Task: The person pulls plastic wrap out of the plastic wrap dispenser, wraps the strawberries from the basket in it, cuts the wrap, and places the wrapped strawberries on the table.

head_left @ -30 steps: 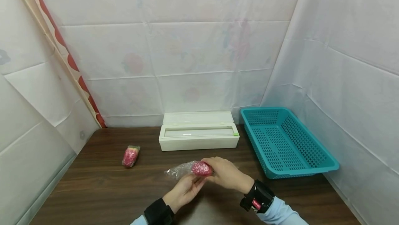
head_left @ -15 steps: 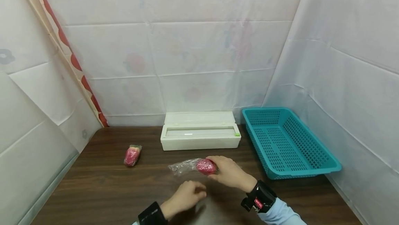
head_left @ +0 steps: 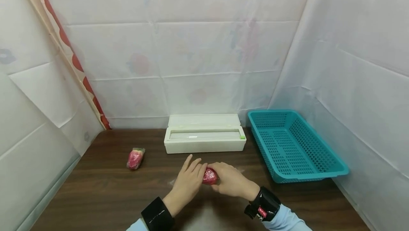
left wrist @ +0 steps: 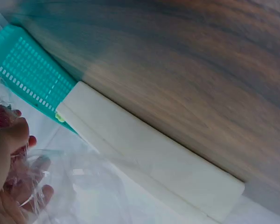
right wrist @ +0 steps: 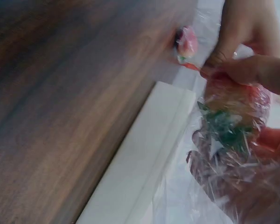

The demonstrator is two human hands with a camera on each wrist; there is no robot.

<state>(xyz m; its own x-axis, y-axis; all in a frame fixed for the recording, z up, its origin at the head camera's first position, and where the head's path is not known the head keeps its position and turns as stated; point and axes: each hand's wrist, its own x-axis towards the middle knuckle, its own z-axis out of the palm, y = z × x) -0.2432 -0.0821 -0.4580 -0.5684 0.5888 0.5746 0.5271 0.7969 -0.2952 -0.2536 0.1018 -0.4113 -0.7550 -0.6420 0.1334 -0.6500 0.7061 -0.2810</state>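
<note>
A red strawberry-like fruit (head_left: 210,176) wrapped in clear film (right wrist: 224,158) is held just above the dark wooden table (head_left: 105,195), in front of me. My right hand (head_left: 221,178) grips it from the right. My left hand (head_left: 192,170) lies against its left side with straight fingers, pressing the film onto it. In the left wrist view the loose film (left wrist: 84,186) bunches beside the left fingers (left wrist: 11,140). The right wrist view shows the fruit (right wrist: 231,112), red with green leaves, under crinkled film.
A second wrapped red fruit (head_left: 135,157) lies on the table to the left. A white cling-film dispenser box (head_left: 204,138) stands behind the hands with its lid up. A teal slotted basket (head_left: 319,160) sits at the right. White sheets wall in the table.
My left hand let go, dropped toward me, then came back up against the fruit's left side. The loose film tail to the left is now folded under that hand.
</note>
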